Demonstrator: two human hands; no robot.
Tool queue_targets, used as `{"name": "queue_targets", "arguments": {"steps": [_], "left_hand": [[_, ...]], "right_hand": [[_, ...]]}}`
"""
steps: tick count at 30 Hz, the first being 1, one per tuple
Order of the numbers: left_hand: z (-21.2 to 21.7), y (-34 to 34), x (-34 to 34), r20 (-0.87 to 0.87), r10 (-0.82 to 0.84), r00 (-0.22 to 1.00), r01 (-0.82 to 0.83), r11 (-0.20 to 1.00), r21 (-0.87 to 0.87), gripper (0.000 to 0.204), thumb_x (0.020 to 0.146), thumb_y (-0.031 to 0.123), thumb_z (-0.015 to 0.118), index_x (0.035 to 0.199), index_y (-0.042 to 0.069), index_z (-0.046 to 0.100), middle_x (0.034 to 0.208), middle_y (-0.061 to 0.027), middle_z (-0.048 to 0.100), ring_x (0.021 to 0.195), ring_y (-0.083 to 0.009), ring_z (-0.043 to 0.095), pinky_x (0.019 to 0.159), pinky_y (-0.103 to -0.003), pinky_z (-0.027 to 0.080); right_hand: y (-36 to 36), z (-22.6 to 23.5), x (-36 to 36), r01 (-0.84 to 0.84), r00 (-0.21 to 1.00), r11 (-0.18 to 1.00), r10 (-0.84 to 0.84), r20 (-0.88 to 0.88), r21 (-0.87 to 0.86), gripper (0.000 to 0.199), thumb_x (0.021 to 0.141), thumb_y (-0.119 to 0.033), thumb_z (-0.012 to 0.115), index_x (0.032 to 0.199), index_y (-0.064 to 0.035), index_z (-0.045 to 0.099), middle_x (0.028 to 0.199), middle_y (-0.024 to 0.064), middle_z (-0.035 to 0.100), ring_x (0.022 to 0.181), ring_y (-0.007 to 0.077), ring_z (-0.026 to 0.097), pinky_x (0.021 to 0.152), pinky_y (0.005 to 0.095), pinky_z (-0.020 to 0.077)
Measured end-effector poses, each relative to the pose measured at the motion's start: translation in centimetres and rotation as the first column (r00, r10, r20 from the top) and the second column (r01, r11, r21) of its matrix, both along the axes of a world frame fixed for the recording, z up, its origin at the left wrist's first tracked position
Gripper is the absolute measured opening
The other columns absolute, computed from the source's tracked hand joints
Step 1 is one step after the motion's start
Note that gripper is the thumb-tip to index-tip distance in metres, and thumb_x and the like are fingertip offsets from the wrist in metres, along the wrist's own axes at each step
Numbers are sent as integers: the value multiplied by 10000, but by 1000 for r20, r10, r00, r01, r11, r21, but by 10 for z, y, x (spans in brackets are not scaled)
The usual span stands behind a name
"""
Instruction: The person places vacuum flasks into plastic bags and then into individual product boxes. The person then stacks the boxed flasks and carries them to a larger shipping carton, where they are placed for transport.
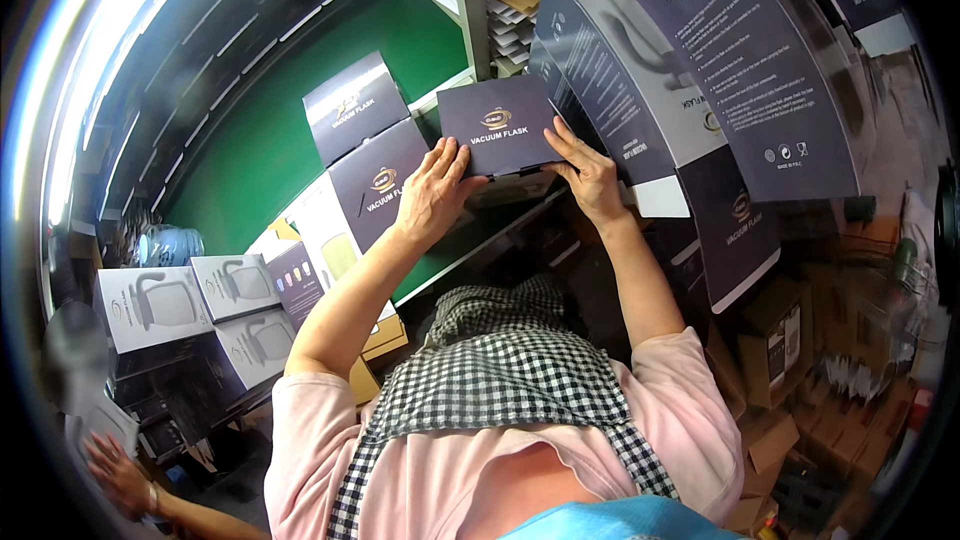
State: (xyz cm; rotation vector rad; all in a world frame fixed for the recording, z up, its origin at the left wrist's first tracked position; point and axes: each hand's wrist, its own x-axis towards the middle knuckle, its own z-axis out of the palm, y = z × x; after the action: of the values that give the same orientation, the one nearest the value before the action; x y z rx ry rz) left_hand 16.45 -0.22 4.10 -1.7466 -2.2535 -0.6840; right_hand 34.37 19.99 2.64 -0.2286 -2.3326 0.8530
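The left hand (435, 190) rests its fingers on the lower left corner of a dark purple carton with a gold cup emblem (490, 155), and the right hand (592, 180) holds its right edge; so the carton is between both hands. Just left of the left hand is a second purple carton (380, 165). Right of the right hand stand tall jug-printed cartons (600, 65). Beyond the left hand extends a green tabletop (240, 155).

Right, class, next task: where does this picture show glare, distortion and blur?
Head view: white glare from the light strip, upper left; head view: the tall carton at right bows near the dark rim; head view: the co-worker's hand, lower left, looks blurred, the left hand and right hand sharper.
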Motion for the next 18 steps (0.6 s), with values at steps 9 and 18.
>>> {"name": "queue_targets", "arguments": {"steps": [9,18], "left_hand": [[-1,0,28,-205,21,978,-46,992,-118,639,892,378,658,1325,-71,519,1353,-312,500,1273,-427,488,1068,-439,419],[26,12,3,159,-90,983,98,994,-40,356,798,240,758,1104,68,700,1220,-151,611,1086,-335,550,950,-428,454]], "right_hand": [[-26,6,18,67,939,947,-166,302,314,745,792,-156,754,1458,-71,431,1568,185,299,1474,356,231,1177,486,272],[-68,-36,-4,107,960,970,-44,-277,218,62,836,-61,697,846,-45,638,1178,110,615,1197,311,577,1129,552,341]]}}
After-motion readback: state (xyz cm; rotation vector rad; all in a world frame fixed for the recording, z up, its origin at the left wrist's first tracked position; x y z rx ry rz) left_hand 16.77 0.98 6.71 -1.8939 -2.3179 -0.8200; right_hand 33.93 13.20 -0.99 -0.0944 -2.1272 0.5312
